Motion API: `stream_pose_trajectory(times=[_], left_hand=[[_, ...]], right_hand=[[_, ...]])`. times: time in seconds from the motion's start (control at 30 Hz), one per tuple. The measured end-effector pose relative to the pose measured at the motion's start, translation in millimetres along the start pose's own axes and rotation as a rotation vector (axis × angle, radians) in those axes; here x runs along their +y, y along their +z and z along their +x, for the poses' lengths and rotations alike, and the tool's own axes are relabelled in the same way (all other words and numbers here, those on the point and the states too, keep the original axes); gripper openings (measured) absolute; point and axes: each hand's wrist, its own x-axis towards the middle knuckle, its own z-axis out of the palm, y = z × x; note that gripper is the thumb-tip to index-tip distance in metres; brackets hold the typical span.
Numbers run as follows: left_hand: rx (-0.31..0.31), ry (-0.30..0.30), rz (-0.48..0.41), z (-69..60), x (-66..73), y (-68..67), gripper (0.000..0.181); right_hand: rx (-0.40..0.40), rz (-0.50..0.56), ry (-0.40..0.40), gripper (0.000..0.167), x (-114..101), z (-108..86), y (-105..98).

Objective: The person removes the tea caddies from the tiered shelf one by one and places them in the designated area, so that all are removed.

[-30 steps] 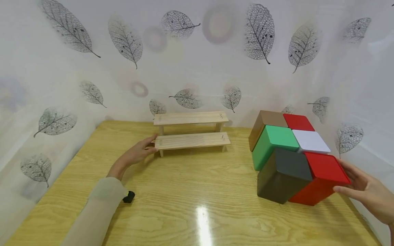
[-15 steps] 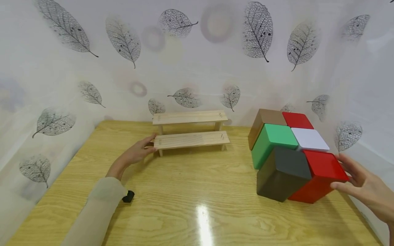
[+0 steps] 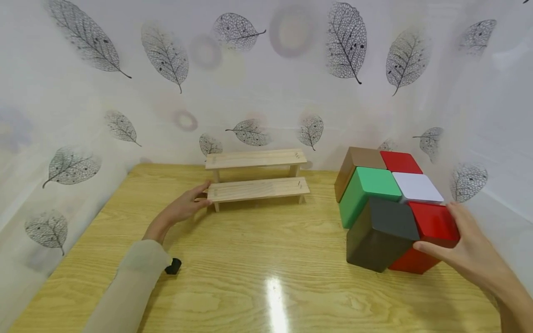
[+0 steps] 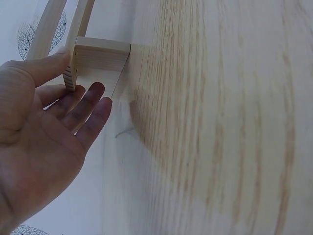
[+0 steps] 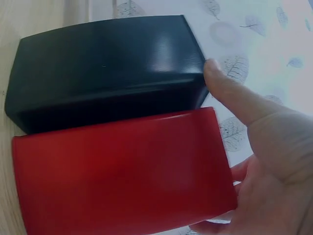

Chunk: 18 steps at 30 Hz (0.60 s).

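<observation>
My left hand (image 3: 180,210) holds the left end of the lower step of a two-step pale wooden shelf (image 3: 258,189). In the left wrist view, the thumb lies against the board's end (image 4: 71,68) and the fingers reach below it. On the right, my right hand (image 3: 479,259) spreads over the front red box (image 3: 435,221). Its thumb tip touches the top corner of the adjoining black box (image 5: 112,63), while its other fingers are at the far side of the red box, partly hidden. Both boxes stand upright on the table.
Behind the black and red boxes stand a green box (image 3: 376,182), a white box (image 3: 418,187), a brown box (image 3: 368,158) and another red box (image 3: 400,162), packed close together. The yellow wood-grain table (image 3: 233,268) meets leaf-patterned walls (image 3: 266,92). A small black object (image 3: 173,266) is beside the left sleeve.
My right hand has moved left over the front red box, its thumb reaching the black box's corner. The left hand stays at the shelf. The view has shifted slightly.
</observation>
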Motion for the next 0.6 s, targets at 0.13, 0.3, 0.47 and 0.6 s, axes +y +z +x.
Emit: stream_pose_trajectory(times=[0.13, 0.3, 0.47, 0.6], left_hand=[[-0.001, -0.005, -0.003, 1.2, -3.0, 0.0, 0.07], [0.005, -0.011, -0.001, 0.1, -1.4, 0.2, 0.071], [-0.003, -0.002, -0.004, -1.4, 1.1, 0.9, 0.072], [-0.002, 0.0, -0.011, -2.7, 3.3, 0.6, 0.071]], right_hand=[[0.0, 0.006, 0.027, 0.116, -1.1, 2.7, 3.0], [0.01, 0.005, 0.014, 0.115, -0.5, 7.6, 3.8], [0.039, -0.012, -0.023, 0.113, 2.3, 9.9, 4.1], [0.05, -0.024, -0.032, 0.113, 1.9, 11.0, 5.3]])
